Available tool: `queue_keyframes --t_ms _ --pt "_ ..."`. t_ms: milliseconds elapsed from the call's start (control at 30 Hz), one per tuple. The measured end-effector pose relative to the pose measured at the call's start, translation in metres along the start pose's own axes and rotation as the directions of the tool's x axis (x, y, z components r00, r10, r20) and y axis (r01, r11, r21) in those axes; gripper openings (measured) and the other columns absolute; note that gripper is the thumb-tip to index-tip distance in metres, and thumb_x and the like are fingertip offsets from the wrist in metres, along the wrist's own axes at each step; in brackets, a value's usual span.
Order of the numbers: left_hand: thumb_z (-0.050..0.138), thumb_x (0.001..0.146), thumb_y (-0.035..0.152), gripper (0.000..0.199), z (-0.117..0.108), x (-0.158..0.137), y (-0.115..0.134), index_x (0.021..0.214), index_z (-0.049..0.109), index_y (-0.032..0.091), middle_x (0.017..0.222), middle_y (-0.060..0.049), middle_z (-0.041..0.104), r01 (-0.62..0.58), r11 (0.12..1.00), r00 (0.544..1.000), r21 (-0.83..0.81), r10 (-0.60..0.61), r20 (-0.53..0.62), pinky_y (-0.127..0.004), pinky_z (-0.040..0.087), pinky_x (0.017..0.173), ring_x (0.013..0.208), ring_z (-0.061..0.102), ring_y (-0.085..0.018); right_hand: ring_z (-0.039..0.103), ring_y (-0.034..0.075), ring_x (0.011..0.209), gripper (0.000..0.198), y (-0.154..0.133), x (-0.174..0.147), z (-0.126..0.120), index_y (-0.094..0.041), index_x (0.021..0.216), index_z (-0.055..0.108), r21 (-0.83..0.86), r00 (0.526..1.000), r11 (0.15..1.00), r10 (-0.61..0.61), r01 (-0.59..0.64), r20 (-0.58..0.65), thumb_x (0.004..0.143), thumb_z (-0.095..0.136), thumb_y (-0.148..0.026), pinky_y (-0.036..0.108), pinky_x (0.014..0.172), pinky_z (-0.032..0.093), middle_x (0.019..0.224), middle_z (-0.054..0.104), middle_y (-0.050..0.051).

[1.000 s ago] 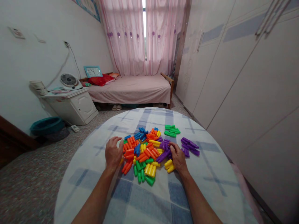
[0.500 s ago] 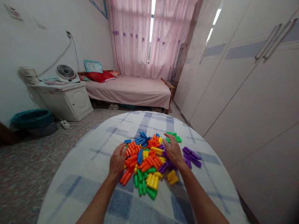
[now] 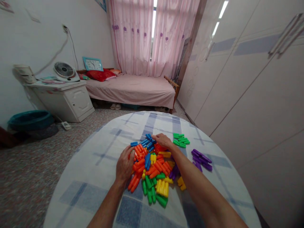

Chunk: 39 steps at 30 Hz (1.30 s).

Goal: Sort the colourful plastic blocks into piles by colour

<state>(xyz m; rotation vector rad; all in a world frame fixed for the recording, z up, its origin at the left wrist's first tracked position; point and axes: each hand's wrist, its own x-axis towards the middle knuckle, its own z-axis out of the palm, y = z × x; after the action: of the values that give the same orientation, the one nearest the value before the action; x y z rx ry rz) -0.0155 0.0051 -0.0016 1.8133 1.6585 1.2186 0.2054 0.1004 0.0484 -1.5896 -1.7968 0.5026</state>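
Observation:
A heap of plastic toy building blocks lies on the table. My left hand [image 3: 125, 163] rests at its left side, fingers loosely bent against the orange blocks [image 3: 140, 152], gripping nothing that I can see. My right hand [image 3: 163, 141] reaches over the far side of the heap, fingers stretched leftward at the blue blocks [image 3: 150, 145]; its thumb is hidden. Under my right forearm, purple blocks [image 3: 174, 172] are partly covered. Green blocks [image 3: 149, 186] and yellow blocks [image 3: 162, 188] lie at the near side.
Apart from the heap, green blocks [image 3: 180, 140] and purple blocks [image 3: 201, 160] lie in separate groups on the right. A checked cloth [image 3: 99, 180] covers the round table. Beyond stand a bed [image 3: 133, 90], a white cabinet [image 3: 79, 103] and a wardrobe [image 3: 251, 104].
My right hand has moved left and farther away, from the purple blocks to the blue ones. My left hand stays against the orange blocks. The view has shifted slightly.

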Motion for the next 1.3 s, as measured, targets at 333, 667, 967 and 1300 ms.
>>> queue_keyframes --t_ms 333,667,967,1300 --pt "0.028 0.091 0.046 0.049 0.001 0.002 -0.004 0.112 0.062 0.018 0.128 -0.009 0.055 -0.029 1.000 0.999 0.004 0.029 0.016 -0.039 0.032 0.109 0.123 0.046 -0.021 0.057 0.017 0.099 0.028 -0.054 -0.073 -0.005 -0.021 0.086 0.071 -0.149 0.907 0.918 -0.319 0.368 0.275 0.088 0.050 -0.040 0.029 0.087 0.041 0.106 0.066 0.004" --pt "0.027 0.091 0.046 0.047 -0.001 0.002 -0.004 0.110 0.060 0.018 0.122 -0.009 0.059 -0.069 0.998 0.998 -0.010 0.069 -0.008 -0.039 0.036 0.106 0.117 0.051 -0.022 0.025 0.026 0.136 0.065 -0.072 -0.184 -0.012 -0.028 0.134 0.042 -0.167 0.920 0.915 -0.333 0.368 0.206 0.075 0.066 -0.044 0.047 0.109 0.022 0.143 0.039 0.006" --pt "0.025 0.091 0.047 0.048 0.000 0.004 -0.006 0.109 0.059 0.018 0.120 -0.010 0.059 -0.035 0.998 0.999 -0.045 0.035 -0.010 -0.038 0.035 0.105 0.116 0.051 -0.021 0.009 0.032 0.141 0.093 -0.053 -0.216 0.001 -0.031 0.142 0.030 -0.272 0.909 0.888 -0.285 0.370 0.305 0.062 0.075 -0.046 0.054 0.111 0.012 0.155 0.016 0.007" --pt "0.024 0.090 0.046 0.049 -0.003 0.004 0.000 0.106 0.060 0.017 0.119 -0.011 0.059 0.012 0.999 1.000 -0.051 -0.012 0.009 -0.036 0.034 0.106 0.117 0.050 -0.021 0.020 0.028 0.139 0.068 -0.054 -0.195 0.026 -0.022 0.136 0.041 -0.251 0.921 0.888 -0.358 0.386 0.152 0.074 0.066 -0.035 0.049 0.112 0.020 0.151 0.026 0.010"
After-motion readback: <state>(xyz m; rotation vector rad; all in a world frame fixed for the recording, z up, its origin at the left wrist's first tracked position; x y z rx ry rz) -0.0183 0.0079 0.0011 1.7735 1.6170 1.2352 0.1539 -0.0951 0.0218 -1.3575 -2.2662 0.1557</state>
